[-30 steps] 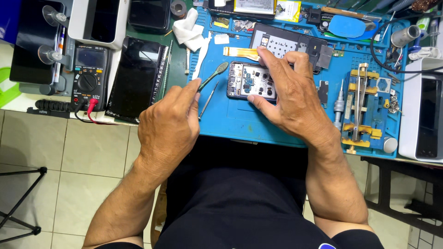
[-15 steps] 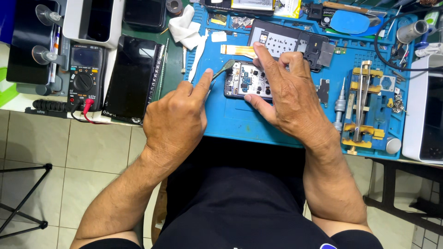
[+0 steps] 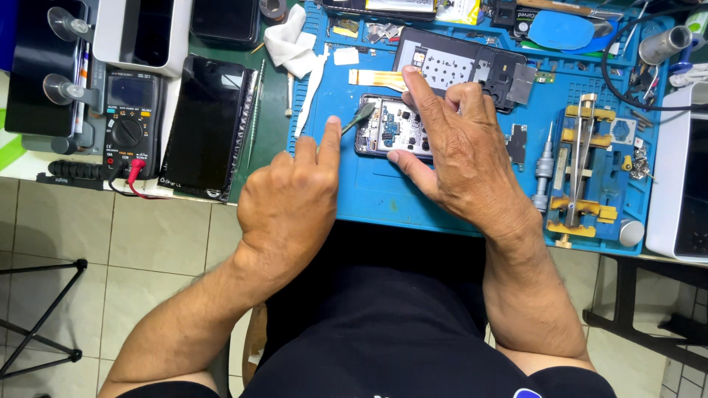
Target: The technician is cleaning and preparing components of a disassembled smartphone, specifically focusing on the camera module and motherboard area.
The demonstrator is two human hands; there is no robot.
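The blue work mat [image 3: 383, 199] is crowded along its far and right edges with small tools and parts, many too small to be made out, and bare room is left only along its near edge; at the frame's right a white box [image 3: 682, 177] is cut off. The opened phone [image 3: 387, 129] lies at the mat's middle, its right half hidden under the right hand [image 3: 461, 158], which is pressed flat on it with forefinger stretched and thumb at its near edge. Tweezers [image 3: 358, 118] are pinched in the left hand [image 3: 291, 203], the grip mostly hidden behind the knuckles, their tip touching the phone's left edge.
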